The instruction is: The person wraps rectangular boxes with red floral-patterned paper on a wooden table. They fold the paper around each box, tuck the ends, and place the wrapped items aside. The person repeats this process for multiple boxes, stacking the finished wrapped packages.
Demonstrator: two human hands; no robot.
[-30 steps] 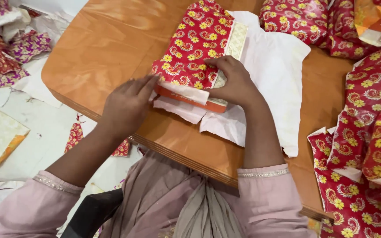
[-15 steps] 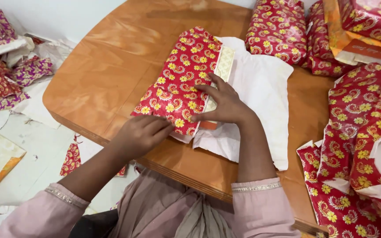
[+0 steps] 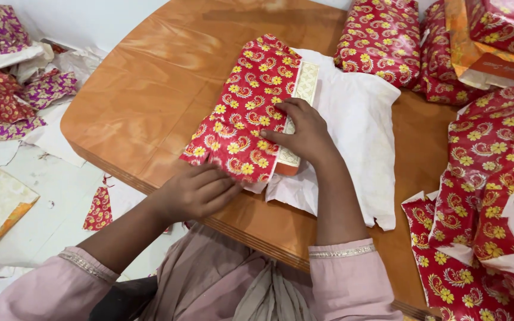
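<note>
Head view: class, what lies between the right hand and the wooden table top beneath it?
In the head view, the right hand presses on a cream-patterned box half covered by red floral wrapping paper; white paper lies under that on the table.

Left hand [image 3: 196, 191] lies flat, fingers together (palm down); right hand [image 3: 304, 132] presses down, fingers spread.

A flat box [image 3: 297, 113] with a cream patterned top and an orange edge lies on the orange bench [image 3: 150, 89], half covered by red wrap [image 3: 242, 113] with yellow flowers folded over its left side, the wrap's white underside spread out to the right.
</note>
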